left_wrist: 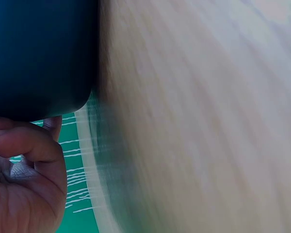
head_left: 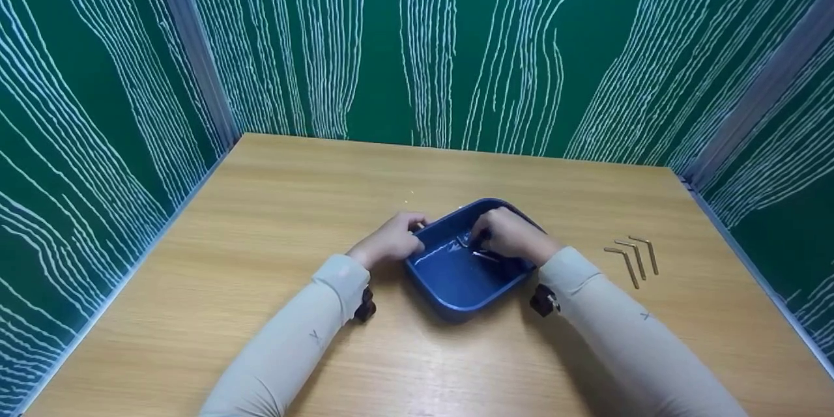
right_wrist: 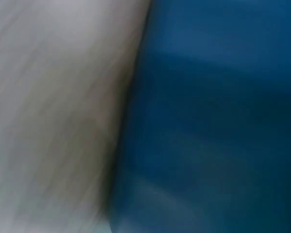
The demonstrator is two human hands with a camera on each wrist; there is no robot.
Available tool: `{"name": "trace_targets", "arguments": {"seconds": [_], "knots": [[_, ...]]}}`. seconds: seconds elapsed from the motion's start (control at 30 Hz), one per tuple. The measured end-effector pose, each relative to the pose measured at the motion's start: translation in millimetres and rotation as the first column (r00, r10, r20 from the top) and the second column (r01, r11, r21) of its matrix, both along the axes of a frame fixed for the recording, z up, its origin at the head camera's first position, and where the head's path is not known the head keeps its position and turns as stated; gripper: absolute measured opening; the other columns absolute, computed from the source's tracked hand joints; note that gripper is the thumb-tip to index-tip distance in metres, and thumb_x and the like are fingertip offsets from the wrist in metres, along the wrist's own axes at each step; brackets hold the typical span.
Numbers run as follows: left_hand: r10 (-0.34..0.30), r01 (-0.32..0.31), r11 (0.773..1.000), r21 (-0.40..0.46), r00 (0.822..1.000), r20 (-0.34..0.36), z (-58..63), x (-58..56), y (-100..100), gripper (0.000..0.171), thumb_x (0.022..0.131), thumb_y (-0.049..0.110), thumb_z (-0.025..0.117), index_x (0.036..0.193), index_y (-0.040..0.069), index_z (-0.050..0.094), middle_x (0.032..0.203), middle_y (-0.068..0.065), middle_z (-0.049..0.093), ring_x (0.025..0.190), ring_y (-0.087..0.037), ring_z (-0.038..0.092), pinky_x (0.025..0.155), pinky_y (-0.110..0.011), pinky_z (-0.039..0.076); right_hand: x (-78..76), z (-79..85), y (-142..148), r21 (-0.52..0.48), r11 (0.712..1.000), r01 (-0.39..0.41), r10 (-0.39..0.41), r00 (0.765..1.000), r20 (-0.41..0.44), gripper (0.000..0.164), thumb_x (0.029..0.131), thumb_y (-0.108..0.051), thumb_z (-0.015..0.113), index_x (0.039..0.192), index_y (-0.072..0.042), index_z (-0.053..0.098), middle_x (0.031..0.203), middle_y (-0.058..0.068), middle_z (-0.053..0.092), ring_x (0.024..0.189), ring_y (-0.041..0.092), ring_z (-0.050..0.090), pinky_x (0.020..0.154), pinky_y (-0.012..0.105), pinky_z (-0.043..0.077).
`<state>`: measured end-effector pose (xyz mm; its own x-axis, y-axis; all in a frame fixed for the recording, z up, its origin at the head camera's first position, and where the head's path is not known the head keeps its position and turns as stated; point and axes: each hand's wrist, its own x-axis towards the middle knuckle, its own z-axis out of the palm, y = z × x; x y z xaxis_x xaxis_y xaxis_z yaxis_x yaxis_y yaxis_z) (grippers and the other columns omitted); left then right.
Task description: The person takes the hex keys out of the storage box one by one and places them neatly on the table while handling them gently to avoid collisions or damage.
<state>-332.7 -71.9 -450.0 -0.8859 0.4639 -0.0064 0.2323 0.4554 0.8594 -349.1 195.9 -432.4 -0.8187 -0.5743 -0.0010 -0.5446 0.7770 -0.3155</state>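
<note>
A deep blue container [head_left: 449, 283] with rounded corners stands on the table. My left hand [head_left: 393, 238] holds its left side, thumb and fingers at the rim. In the left wrist view the curled fingers of my left hand [left_wrist: 26, 179] sit against a corner of the container [left_wrist: 39, 58]. My right hand [head_left: 509, 234] reaches inside, fingers pointing down; its fingertips are hidden. By them lie thin shiny metal pieces [head_left: 485, 255], one of them bent. The right wrist view shows only the blurred container [right_wrist: 208, 121] wall, not the hand.
Three brass-coloured L-shaped hex keys [head_left: 639, 262] lie side by side on the wooden table [head_left: 260, 221], right of the container. Tiny pale specks dot the table behind it. Green panels [head_left: 378, 45] with white wavy lines enclose the back and sides.
</note>
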Motion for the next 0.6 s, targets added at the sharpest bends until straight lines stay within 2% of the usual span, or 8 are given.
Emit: {"name": "trace_targets", "arguments": {"seconds": [0.13,0.23,0.37,0.6], "knots": [[-0.001,0.001,1.000,-0.007,1.000,-0.002,-0.8,-0.2,0.0,0.034,0.086,-0.007,0.060,0.116,0.005,0.072,0.113,-0.012,0.071,0.102,-0.023,0.063,0.086,-0.033,0.055,-0.5,-2.9,-1.6,0.013,1.000,-0.023,0.023,1.000,-0.008,0.024,0.094,0.009,0.069,0.110,-0.001,0.084,0.113,0.018,0.082,0.107,0.030,0.078,0.095,0.047,0.063],[-0.002,0.002,1.000,-0.021,1.000,-0.007,-0.6,-0.1,-0.1,0.034,0.086,-0.006,0.061,0.116,0.005,0.072,0.115,-0.012,0.071,0.103,-0.023,0.063,0.088,-0.034,0.056,-0.6,-4.7,-1.2,0.010,0.999,-0.039,0.039,0.999,-0.015,0.023,0.092,0.009,0.071,0.110,0.000,0.084,0.111,0.019,0.082,0.104,0.029,0.078,0.094,0.047,0.064],[-0.005,0.004,0.999,-0.034,1.000,-0.018,-0.3,-0.5,-0.5,0.033,0.086,-0.005,0.061,0.116,0.005,0.071,0.116,-0.013,0.070,0.103,-0.023,0.063,0.088,-0.034,0.056,-1.5,-5.8,0.0,0.000,0.999,-0.044,0.044,0.999,-0.004,0.022,0.090,0.009,0.074,0.107,0.000,0.084,0.108,0.017,0.082,0.097,0.025,0.077,0.088,0.044,0.065],[0.002,-0.003,0.999,-0.053,1.000,-0.026,-0.3,-1.5,-0.1,0.037,0.084,-0.007,0.061,0.118,0.002,0.072,0.113,-0.014,0.072,0.098,-0.020,0.062,0.084,-0.030,0.053,-4.9,-9.6,0.1,-0.019,0.992,-0.124,0.123,0.991,-0.056,0.014,0.088,0.007,0.073,0.093,-0.001,0.084,0.092,0.012,0.082,0.076,0.014,0.067,0.071,0.032,0.059]]}}
